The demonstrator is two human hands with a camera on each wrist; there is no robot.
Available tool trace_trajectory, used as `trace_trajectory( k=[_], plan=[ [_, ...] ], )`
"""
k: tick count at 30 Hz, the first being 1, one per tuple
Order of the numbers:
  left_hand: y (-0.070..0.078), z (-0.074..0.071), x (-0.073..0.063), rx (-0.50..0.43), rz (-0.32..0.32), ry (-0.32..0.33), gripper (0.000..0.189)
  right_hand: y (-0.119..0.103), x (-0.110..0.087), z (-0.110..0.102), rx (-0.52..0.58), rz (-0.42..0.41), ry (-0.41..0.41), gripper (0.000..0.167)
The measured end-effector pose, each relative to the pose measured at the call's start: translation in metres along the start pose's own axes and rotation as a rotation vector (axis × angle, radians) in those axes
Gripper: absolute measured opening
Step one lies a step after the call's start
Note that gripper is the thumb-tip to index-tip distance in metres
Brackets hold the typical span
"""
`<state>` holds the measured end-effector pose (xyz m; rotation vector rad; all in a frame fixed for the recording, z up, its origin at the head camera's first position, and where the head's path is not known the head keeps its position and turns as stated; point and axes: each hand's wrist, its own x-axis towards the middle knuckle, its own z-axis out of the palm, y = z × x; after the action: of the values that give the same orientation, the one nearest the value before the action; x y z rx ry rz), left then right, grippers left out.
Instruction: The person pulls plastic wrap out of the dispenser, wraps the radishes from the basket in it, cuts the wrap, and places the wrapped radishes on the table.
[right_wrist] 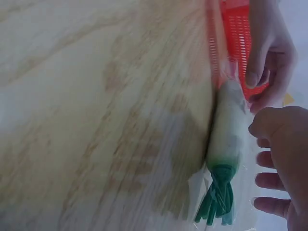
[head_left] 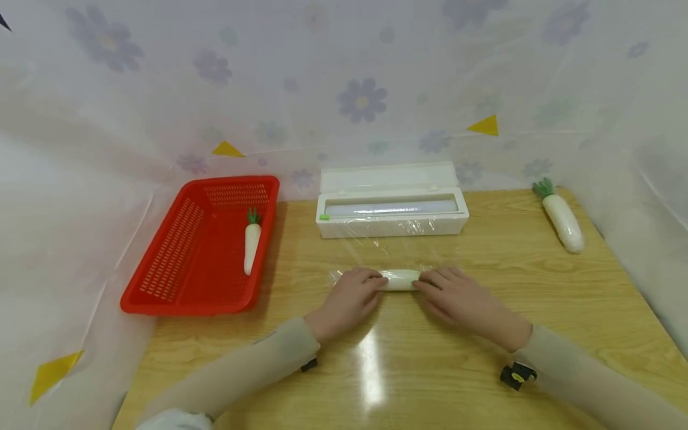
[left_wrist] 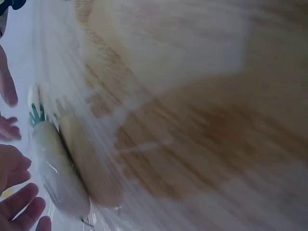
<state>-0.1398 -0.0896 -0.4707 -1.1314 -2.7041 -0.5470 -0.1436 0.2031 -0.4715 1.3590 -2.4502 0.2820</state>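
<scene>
A white toy radish (head_left: 399,279) with a green leafy top lies crosswise on the table under clear plastic film (head_left: 371,246), which stretches back to a white wrap box. My left hand (head_left: 352,295) is over its left, leafless end; in the left wrist view, these fingers (left_wrist: 24,207) are loosely bent beside the radish (left_wrist: 62,173). By the leafy end is my right hand (head_left: 462,298). Its thumb and spread fingers (right_wrist: 272,180) lie beside the radish (right_wrist: 226,130) in the right wrist view, not curled round it. Exact finger contact is unclear.
The wrap box (head_left: 392,226) stands open at the back, its film roll (head_left: 392,208) inside. To the left is a red basket (head_left: 199,307) holding a small white radish (head_left: 252,248). A large radish (head_left: 563,222) lies at the right of the wooden table (head_left: 430,382). Patterned sheeting surrounds it.
</scene>
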Motion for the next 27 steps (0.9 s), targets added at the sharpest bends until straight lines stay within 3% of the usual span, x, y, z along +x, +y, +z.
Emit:
trace_trajectory(
  k=[4,18,27],
  plan=[
    [0.001,0.006,0.007,0.015,-0.029,-0.005,0.035,-0.005,0.005,0.007,-0.032,0.04,-0.012,0.055],
    [-0.012,0.011,0.017,0.0,-0.175,-0.091,0.049,0.004,0.013,0.021,0.001,0.144,0.017,0.047],
    [-0.02,0.014,0.029,0.005,-0.23,-0.131,0.053,0.013,0.02,0.025,0.011,0.227,-0.045,0.051]
  ],
)
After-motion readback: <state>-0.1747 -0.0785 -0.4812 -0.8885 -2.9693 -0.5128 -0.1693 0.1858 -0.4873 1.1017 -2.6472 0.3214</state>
